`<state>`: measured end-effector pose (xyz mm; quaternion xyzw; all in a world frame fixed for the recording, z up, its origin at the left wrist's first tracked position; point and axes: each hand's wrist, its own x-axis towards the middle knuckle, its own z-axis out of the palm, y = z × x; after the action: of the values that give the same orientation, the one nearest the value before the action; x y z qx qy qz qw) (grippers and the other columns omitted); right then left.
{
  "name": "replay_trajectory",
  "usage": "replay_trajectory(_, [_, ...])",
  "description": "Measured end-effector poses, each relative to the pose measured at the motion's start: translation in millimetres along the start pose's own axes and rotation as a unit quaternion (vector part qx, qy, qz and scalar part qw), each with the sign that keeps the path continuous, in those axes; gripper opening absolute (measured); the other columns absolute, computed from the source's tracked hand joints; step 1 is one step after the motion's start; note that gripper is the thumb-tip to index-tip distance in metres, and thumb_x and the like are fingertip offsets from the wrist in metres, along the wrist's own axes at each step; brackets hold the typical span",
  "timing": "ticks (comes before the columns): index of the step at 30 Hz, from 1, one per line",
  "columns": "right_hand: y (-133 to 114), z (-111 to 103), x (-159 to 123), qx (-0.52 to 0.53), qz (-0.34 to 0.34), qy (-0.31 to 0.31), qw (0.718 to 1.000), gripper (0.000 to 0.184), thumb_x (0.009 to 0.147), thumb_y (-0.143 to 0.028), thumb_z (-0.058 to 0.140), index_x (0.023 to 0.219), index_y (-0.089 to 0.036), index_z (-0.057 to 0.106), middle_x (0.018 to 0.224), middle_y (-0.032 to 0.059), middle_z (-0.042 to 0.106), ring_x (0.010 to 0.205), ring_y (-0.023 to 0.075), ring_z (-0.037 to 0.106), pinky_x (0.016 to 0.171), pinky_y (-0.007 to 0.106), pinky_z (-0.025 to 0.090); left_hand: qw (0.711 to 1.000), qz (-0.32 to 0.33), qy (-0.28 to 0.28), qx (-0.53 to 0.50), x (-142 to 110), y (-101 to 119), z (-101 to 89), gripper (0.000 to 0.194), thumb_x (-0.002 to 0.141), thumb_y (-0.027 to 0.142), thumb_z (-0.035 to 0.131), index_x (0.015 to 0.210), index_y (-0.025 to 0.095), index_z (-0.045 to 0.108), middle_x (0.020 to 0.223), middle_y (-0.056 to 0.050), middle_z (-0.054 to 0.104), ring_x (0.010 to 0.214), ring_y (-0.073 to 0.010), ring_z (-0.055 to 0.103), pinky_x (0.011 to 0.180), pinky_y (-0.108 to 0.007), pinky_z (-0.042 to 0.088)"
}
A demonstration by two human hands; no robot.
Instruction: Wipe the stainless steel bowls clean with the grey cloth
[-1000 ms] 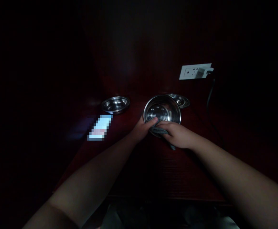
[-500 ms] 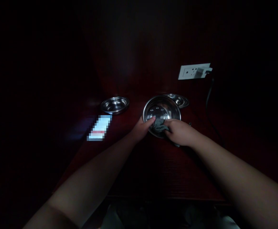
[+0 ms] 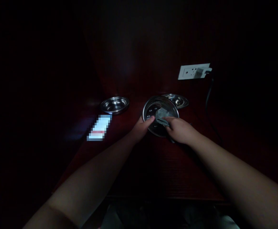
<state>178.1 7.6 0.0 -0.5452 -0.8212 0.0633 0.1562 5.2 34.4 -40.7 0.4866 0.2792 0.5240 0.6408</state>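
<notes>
A shiny metal bowl (image 3: 150,105) is tilted with its inside towards me, above the dark red table. My left hand (image 3: 141,127) grips its left rim, the thumb inside and the other fingers hidden behind the wall. Closed around a grey-green cloth (image 3: 163,115), my right hand (image 3: 180,129) presses it against the inside of the bowl. Small round shiny marks show on the bowl's bottom.
On the left stands another metal bowl (image 3: 115,105), with a bright, pixelated phone-like rectangle (image 3: 99,128) in front of it. A metal dish (image 3: 180,101) lies partly behind the held bowl. A white wall socket (image 3: 192,72) has a plug and black cable (image 3: 210,92).
The cloth and my right hand's fingers have shifted up inside the bowl. The bowl has turned slightly in my left hand, which stays at the same rim.
</notes>
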Motion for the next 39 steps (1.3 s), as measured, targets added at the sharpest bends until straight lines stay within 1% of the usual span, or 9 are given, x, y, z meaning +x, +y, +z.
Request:
replay_trajectory(3, [-1.4, -1.7, -1.5, 0.002, -0.009, -0.013, 1.000, 0.038, 0.084, -0.018, 0.046, 0.117, -0.019, 0.064, 0.111, 0.0105, 0.070, 0.098, 0.0245, 0.066, 0.086, 0.034, 0.049, 1.000, -0.004, 0.008, -0.004, -0.7, 0.8, 0.3, 0.049, 0.073, 0.036, 0.073, 0.116, 0.014, 0.060, 0.117, -0.013, 0.067, 0.118, -0.0308, 0.056, 0.101, -0.047, 0.042])
replay_trajectory(9, [-3.5, -5.7, -3.6, 0.019, -0.028, -0.044, 0.998, 0.034, 0.084, -0.019, 0.047, 0.111, -0.019, 0.068, 0.098, 0.0103, 0.073, 0.086, 0.0227, 0.067, 0.079, 0.032, 0.049, 1.000, 0.004, 0.014, -0.001, 0.1, 1.6, -0.3, 0.047, 0.074, 0.035, 0.072, 0.116, 0.015, 0.060, 0.120, -0.013, 0.065, 0.117, -0.0296, 0.057, 0.101, -0.046, 0.042])
replay_trajectory(14, [-4.1, -8.9, -4.8, 0.040, -0.061, -0.073, 0.995, 0.029, 0.083, -0.017, 0.048, 0.101, -0.018, 0.070, 0.090, 0.0085, 0.072, 0.080, 0.0201, 0.066, 0.075, 0.030, 0.047, 1.000, 0.008, 0.024, 0.011, 0.5, 0.9, -0.8, 0.045, 0.074, 0.036, 0.072, 0.112, 0.014, 0.062, 0.115, -0.012, 0.068, 0.115, -0.0294, 0.058, 0.101, -0.045, 0.042])
replay_trajectory(19, [-6.2, -10.6, -6.4, 0.049, -0.082, -0.084, 0.992, 0.024, 0.081, -0.016, 0.049, 0.094, -0.017, 0.070, 0.089, 0.0080, 0.072, 0.080, 0.0197, 0.065, 0.074, 0.030, 0.046, 1.000, 0.005, 0.007, 0.019, -0.4, 2.3, -0.3, 0.041, 0.074, 0.037, 0.071, 0.107, 0.014, 0.064, 0.111, -0.012, 0.069, 0.115, -0.0290, 0.058, 0.101, -0.045, 0.042])
replay_trajectory(26, [-7.8, -10.8, -7.6, 0.081, -0.104, -0.091, 0.987, 0.024, 0.081, -0.015, 0.049, 0.092, -0.018, 0.071, 0.085, 0.0049, 0.072, 0.074, 0.0164, 0.064, 0.072, 0.028, 0.047, 0.999, -0.004, 0.039, 0.032, -3.1, 3.5, 2.5, 0.034, 0.075, 0.038, 0.070, 0.098, 0.013, 0.067, 0.101, -0.010, 0.071, 0.103, -0.0252, 0.062, 0.098, -0.042, 0.043])
replay_trajectory(29, [-7.5, -8.5, -8.3, 0.108, -0.111, -0.084, 0.984, 0.028, 0.081, -0.014, 0.050, 0.097, -0.020, 0.072, 0.087, 0.0033, 0.073, 0.080, 0.0165, 0.066, 0.077, 0.028, 0.049, 0.999, -0.001, 0.047, 0.028, -2.7, 3.6, 3.2, 0.034, 0.074, 0.036, 0.070, 0.098, 0.012, 0.067, 0.097, -0.009, 0.071, 0.100, -0.0240, 0.063, 0.096, -0.041, 0.044])
replay_trajectory(31, [-7.4, -5.6, -8.8, 0.129, -0.123, -0.076, 0.981, 0.032, 0.081, -0.014, 0.050, 0.103, -0.022, 0.071, 0.090, 0.0025, 0.074, 0.088, 0.0177, 0.068, 0.084, 0.029, 0.050, 0.998, 0.000, 0.054, 0.027, -2.3, 4.1, 3.9, 0.033, 0.074, 0.035, 0.070, 0.097, 0.012, 0.066, 0.096, -0.009, 0.071, 0.100, -0.0239, 0.063, 0.096, -0.040, 0.044])
replay_trajectory(35, [-8.2, 1.4, -8.7, 0.157, -0.152, -0.048, 0.975, 0.043, 0.081, -0.012, 0.050, 0.119, -0.025, 0.066, 0.113, 0.0028, 0.071, 0.111, 0.0206, 0.063, 0.100, 0.037, 0.047, 0.998, -0.004, 0.055, 0.021, -2.2, 5.8, 5.5, 0.030, 0.074, 0.034, 0.070, 0.094, 0.013, 0.066, 0.102, -0.010, 0.070, 0.102, -0.0245, 0.062, 0.096, -0.041, 0.044])
replay_trajectory(39, [-8.5, 6.1, -7.2, 0.148, -0.164, -0.034, 0.975, 0.046, 0.081, -0.012, 0.050, 0.124, -0.023, 0.062, 0.131, 0.0037, 0.062, 0.125, 0.0214, 0.054, 0.109, 0.040, 0.040, 0.998, -0.004, 0.055, 0.016, -1.6, 5.4, 5.3, 0.031, 0.072, 0.035, 0.071, 0.094, 0.013, 0.066, 0.109, -0.011, 0.069, 0.107, -0.0260, 0.061, 0.098, -0.041, 0.044])
